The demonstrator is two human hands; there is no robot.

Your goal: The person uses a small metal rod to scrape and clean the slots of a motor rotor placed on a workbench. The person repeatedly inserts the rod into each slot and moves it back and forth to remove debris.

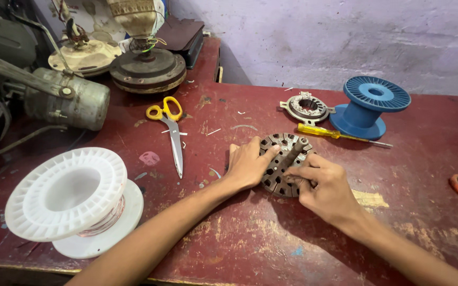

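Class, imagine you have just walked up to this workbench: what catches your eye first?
At the centre, the left hand and right hand rest on a round slotted metal core. A big white spool sits front left, and a blue spool stands at the back right.

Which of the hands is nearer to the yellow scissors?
Left. The left hand rests on the slotted metal disc's left edge, just right of the yellow scissors; the right hand lies farther off, on the disc's right side.
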